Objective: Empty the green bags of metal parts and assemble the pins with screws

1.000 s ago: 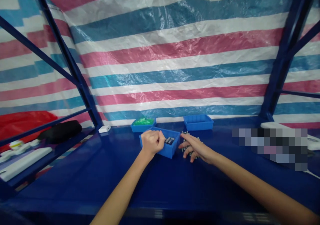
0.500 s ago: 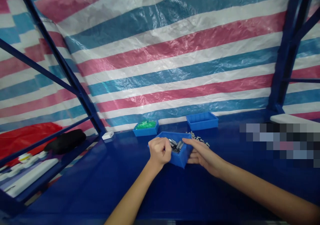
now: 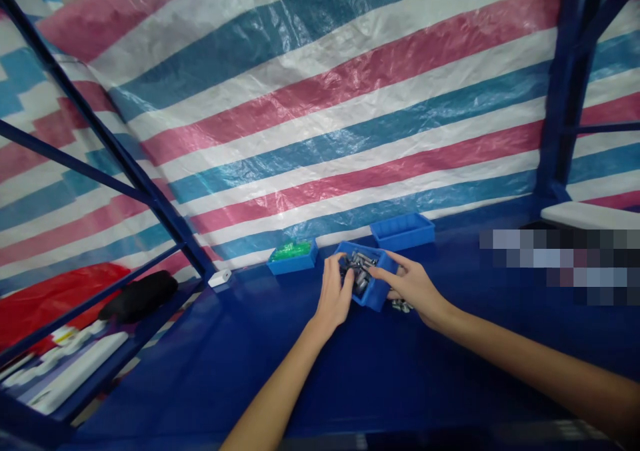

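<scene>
Between my hands a blue plastic bin (image 3: 376, 299) is tipped, its open top turned towards me. Grey and dark metal pieces (image 3: 361, 267) fill it; their exact kind is too small to make out. My left hand (image 3: 334, 296) is wrapped round the left wall, thumb at the inside. On the opposite side my right hand (image 3: 419, 292) clasps the right wall, thumb reaching over the rim onto the pieces. A small pile of loose shiny pieces (image 3: 401, 305) lies on the table under the right hand, partly hidden by it.
Behind stand a blue bin with green contents (image 3: 294, 264) and another blue bin (image 3: 403, 240). A white adapter-like block (image 3: 219, 277) sits at the table's left. Blue frame posts (image 3: 560, 117) and striped sheeting enclose the blue table (image 3: 320, 384).
My left hand has gone from a fist beside the bin to gripping its left wall. The bin has tipped more towards me, and my right thumb now reaches further over the rim.
</scene>
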The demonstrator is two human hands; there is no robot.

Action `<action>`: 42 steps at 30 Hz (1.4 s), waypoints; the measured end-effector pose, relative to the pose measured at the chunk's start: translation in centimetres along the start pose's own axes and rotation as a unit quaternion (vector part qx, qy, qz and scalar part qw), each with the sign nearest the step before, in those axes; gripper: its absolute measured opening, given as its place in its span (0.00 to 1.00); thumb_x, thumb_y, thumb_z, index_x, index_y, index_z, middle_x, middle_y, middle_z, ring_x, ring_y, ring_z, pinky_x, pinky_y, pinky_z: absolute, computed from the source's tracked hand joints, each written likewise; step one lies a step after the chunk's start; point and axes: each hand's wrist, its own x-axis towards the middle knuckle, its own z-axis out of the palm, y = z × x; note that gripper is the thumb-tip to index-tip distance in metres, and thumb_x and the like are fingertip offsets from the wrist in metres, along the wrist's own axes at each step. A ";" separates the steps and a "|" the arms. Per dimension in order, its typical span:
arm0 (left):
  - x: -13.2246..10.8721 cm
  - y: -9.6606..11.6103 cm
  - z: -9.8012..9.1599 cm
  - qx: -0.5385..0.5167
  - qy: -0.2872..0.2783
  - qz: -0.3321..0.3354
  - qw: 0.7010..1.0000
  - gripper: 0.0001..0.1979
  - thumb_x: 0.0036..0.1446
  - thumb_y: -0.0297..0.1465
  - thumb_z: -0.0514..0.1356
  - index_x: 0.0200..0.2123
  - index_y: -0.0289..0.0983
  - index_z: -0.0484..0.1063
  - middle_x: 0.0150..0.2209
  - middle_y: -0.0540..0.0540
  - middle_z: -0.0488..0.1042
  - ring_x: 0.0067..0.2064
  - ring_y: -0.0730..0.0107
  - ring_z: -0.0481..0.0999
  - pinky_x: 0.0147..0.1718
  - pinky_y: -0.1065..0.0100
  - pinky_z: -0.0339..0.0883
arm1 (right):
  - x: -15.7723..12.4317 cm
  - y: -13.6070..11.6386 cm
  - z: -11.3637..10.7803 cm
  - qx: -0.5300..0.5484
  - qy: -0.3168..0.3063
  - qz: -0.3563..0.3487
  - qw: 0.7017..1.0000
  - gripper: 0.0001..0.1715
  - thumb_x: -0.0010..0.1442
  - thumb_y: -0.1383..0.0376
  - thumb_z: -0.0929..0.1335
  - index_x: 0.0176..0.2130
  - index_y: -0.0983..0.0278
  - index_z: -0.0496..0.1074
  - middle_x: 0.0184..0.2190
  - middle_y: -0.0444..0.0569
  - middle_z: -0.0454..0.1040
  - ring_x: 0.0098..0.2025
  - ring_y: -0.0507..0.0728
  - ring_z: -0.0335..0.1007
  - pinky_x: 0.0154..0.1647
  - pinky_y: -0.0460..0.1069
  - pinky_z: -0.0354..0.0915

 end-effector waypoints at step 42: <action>-0.9 -1.5 1.8 0.016 -0.121 -0.099 0.988 0.32 0.58 0.46 0.44 0.60 0.35 0.45 0.61 0.35 0.47 0.62 0.51 0.45 0.57 0.46 0.43 | -0.7 2.0 1.0 -0.379 -0.054 -0.202 0.901 0.49 0.43 0.61 0.70 0.59 0.57 0.48 0.44 0.50 0.73 0.38 0.60 0.73 0.38 0.54 0.69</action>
